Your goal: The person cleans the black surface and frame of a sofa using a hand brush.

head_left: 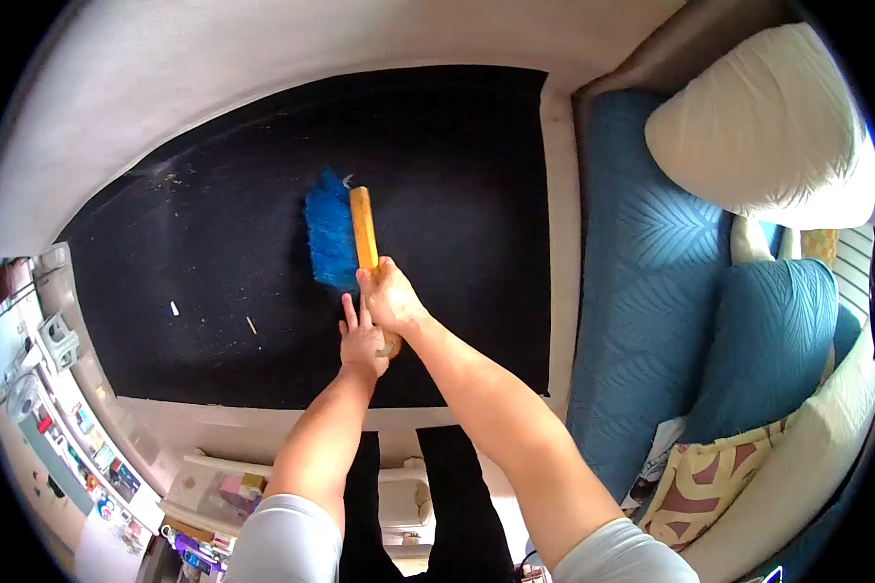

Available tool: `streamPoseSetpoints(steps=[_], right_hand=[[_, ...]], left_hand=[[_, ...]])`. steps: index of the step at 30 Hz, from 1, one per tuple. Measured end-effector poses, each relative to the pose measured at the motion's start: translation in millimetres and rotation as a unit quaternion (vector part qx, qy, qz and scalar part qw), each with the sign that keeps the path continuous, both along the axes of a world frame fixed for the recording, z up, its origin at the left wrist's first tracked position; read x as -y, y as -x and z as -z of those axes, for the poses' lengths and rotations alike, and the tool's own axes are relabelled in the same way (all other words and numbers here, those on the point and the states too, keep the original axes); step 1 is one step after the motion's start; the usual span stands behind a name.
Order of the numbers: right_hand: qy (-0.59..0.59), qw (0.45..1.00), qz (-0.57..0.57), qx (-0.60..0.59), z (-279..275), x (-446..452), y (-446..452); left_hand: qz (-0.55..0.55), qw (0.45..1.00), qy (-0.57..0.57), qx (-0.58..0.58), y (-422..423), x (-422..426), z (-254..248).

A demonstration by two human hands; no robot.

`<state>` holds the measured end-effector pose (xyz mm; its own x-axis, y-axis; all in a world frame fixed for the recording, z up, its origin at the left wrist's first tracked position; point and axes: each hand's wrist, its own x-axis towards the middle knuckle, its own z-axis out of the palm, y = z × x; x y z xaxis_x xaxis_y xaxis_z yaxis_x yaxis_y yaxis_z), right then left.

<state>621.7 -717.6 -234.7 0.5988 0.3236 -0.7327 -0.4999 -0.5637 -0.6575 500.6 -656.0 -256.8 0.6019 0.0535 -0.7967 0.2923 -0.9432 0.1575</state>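
Black sheet (457,146) spreads before you: open room both sides of brush (332,255), right edge stopping short of blue sofa (632,243). Brush near sheet's middle — shaggy blue bristles (328,209), yellow handle (364,228) — reaching away from you. Your right hand (390,296) wraps handle; left hand (362,344) beside lower end, two fingers extended, grip unclear. White scrap (174,308), thin yellowish sliver (252,325) lie left.

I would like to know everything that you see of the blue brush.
The brush has fluffy bright-blue bristles along the left side of a yellow handle that looks wooden. It slants slightly, its far end toward the top left. The right hand grips the handle; the left hand is at its rounded lower end. The bristles are over the black surface; whether they press on it is hard to tell.
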Motion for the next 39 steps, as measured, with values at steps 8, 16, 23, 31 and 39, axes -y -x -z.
streamPoseSetpoints(steps=[8, 16, 23, 31, 39], right_hand=[[-0.060, 0.893, 0.429, 0.123, 18.1, 133.4, -124.3], [0.049, 0.929, 0.360, 0.068, 65.8, -37.8, -107.0], [0.013, 1.000, 0.009, -0.024, 10.5, -156.2, -39.3], [-0.039, 0.910, 0.401, 0.101, 11.5, -13.0, -67.7], [0.108, 0.947, 0.290, 0.087, 73.0, -136.4, -63.7]], left_hand=[[0.049, 0.997, -0.033, -0.045, -22.0, -1.1, -10.7], [0.002, 1.000, 0.017, -0.015, -14.2, -7.3, -4.7], [-0.064, 0.994, 0.066, 0.058, 11.3, -7.1, 11.7], [0.059, 0.972, -0.013, 0.225, 19.8, -64.9, -15.6], [0.039, 0.994, 0.052, 0.083, 15.1, -79.2, 4.1]])
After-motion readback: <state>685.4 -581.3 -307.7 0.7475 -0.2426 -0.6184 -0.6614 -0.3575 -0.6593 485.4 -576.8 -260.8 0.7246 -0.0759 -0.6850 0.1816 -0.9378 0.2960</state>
